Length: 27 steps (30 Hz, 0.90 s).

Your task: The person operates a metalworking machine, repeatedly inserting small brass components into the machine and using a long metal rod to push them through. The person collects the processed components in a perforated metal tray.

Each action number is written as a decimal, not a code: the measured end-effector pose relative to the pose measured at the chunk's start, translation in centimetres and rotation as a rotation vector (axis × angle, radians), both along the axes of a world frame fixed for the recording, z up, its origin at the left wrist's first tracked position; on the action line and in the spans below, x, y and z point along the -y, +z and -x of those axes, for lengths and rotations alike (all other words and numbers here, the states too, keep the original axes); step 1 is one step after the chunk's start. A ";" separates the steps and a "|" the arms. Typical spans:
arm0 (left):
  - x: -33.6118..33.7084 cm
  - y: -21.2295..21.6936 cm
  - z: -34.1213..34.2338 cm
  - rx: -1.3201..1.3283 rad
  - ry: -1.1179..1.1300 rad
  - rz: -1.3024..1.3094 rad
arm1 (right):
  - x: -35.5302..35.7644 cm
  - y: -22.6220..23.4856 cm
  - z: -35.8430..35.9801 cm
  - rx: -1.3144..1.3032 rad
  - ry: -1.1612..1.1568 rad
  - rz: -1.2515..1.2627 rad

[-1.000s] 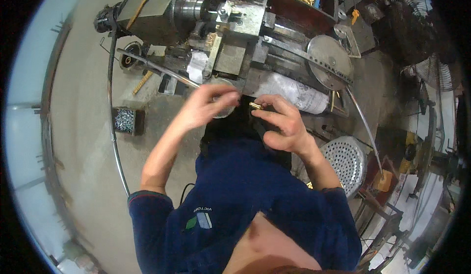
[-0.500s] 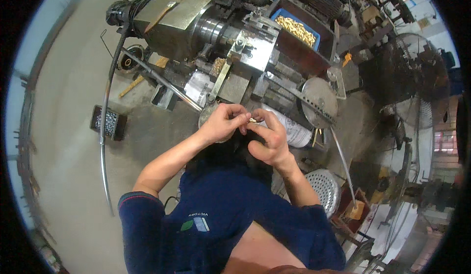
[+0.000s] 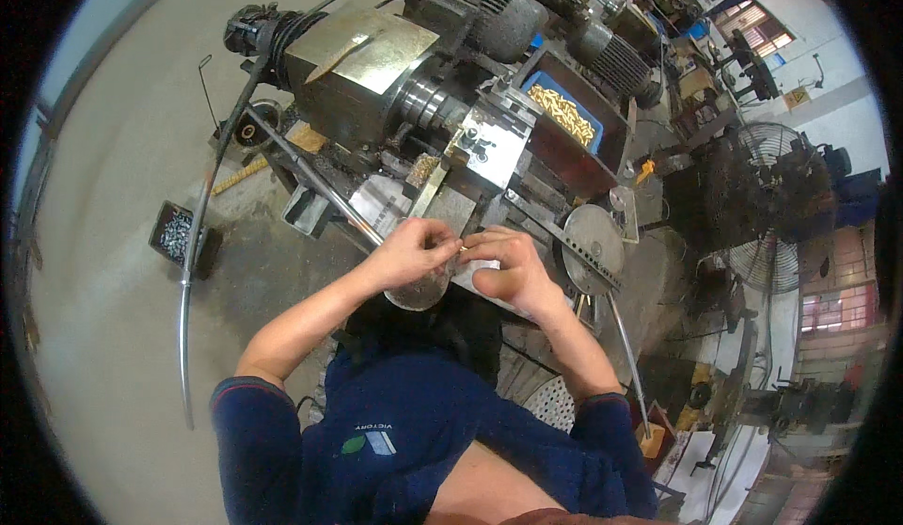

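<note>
My left hand [image 3: 412,256] and my right hand [image 3: 519,273] meet fingertip to fingertip in front of a lathe [image 3: 372,64]. Pinched where they meet is a small shiny metal piece [image 3: 463,250], mostly covered by the fingers. Both hands are closed on it, the right with its fingers curled. Beyond them lie the lathe's bright chuck [image 3: 423,102] and the flat metal tool block [image 3: 491,147]. A round grey handwheel disc [image 3: 591,233] stands just right of my right hand.
Behind the tool block, a blue tray [image 3: 594,128] holds many brass-coloured parts. A brush [image 3: 340,56] lies on the headstock cover. Long metal bars [image 3: 310,175] slant at the left, near a dark bin [image 3: 162,247] of small silvery parts. A large fan [image 3: 764,149] stands right.
The view has tilted, showing more of the lathe's far side. My hands still pinch the small piece, which shows less between the fingers now.
</note>
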<state>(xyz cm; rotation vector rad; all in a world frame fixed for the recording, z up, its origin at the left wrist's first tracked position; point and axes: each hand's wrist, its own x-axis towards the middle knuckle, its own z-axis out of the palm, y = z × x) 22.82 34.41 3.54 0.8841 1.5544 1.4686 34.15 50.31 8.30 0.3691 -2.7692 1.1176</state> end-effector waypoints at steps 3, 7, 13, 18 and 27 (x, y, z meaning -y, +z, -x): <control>3.5 2.0 2.7 0.057 0.014 -0.023 | -0.9 1.0 2.6 -0.142 -0.006 -0.151; 11.1 4.3 7.7 -0.358 0.505 0.173 | -2.8 2.5 9.2 -0.208 -0.203 -0.434; 26.0 1.7 12.7 -1.140 0.851 0.823 | -4.2 0.0 17.5 0.058 -0.391 -0.798; 28.7 -0.5 8.8 -0.811 0.698 0.702 | -7.0 -2.5 17.9 -0.042 -0.228 -0.528; 26.9 -2.1 10.8 -0.842 0.811 0.956 | -4.0 0.1 18.4 0.207 -0.335 -0.437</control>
